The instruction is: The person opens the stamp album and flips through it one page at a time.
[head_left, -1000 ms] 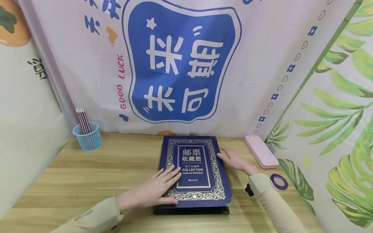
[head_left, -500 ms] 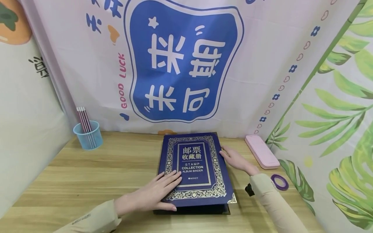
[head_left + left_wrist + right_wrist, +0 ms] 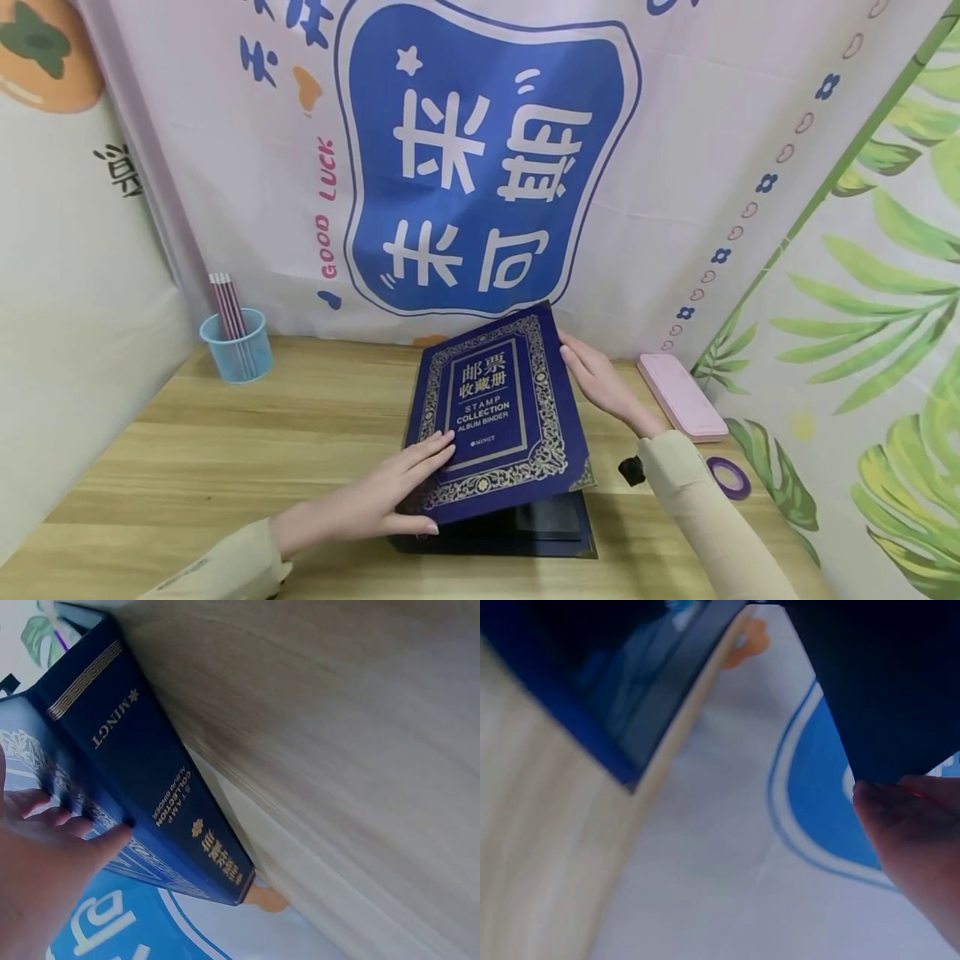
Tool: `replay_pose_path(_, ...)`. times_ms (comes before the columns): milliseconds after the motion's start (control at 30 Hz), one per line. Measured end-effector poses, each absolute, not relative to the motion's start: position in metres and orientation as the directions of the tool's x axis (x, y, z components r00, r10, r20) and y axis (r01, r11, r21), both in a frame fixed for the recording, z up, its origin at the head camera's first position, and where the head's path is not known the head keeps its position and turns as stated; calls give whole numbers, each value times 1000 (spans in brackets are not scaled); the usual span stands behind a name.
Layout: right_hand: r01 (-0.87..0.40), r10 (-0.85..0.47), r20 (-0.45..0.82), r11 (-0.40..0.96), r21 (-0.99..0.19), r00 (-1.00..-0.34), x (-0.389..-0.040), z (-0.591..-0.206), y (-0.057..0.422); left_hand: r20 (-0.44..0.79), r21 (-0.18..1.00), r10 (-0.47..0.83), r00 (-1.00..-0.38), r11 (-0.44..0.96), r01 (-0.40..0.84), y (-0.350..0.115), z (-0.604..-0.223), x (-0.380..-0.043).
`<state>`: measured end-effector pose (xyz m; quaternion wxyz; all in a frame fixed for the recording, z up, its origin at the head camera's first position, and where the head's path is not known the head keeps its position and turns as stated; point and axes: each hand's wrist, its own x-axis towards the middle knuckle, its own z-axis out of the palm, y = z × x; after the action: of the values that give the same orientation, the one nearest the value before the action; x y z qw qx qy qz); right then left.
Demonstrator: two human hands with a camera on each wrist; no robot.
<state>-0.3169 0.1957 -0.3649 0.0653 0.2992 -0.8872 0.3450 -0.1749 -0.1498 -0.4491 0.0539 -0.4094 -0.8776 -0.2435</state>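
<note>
A dark blue stamp album (image 3: 487,462) with silver border patterns lies on the table in the head view, its front cover tilted up from the right. Under the raised cover, dark inner pages (image 3: 551,517) show. My right hand (image 3: 600,379) holds the cover's right edge; in the right wrist view, the thumb and fingers pinch the cover's corner (image 3: 885,727). My left hand (image 3: 393,492) rests on the cover's lower left with fingers stretched out. The left wrist view shows the album's spine (image 3: 146,757) with lettering, beside my left hand (image 3: 52,847).
A light blue cup (image 3: 243,354) with several pencils (image 3: 227,304) stands at the back left of the wooden table (image 3: 187,450). At the right lie a pink case (image 3: 682,396) and a purple tape roll (image 3: 741,490). A printed cloth (image 3: 675,167) hangs behind.
The album's cover has risen on its right side, lifted by my right hand, and the gap beneath it has widened. My left hand stays on the cover, shifted slightly left.
</note>
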Motion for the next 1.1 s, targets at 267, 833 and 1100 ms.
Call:
replay_pose_path(267,-606,-524,322,573,-552,-789,-319,-334,162,308,612,535,-787,522,594,-147,-423,-177)
replay_pose_path(833,-669,-612,322,502,-548,-722,-327,-302,93,112,841,364,-925,460,284,-128,-303,-234)
replay_pose_path(1100,-689,-646,308,491,-533,-698,-326,-297,73,93,858,389,-917,437,272,-127,-284,-235)
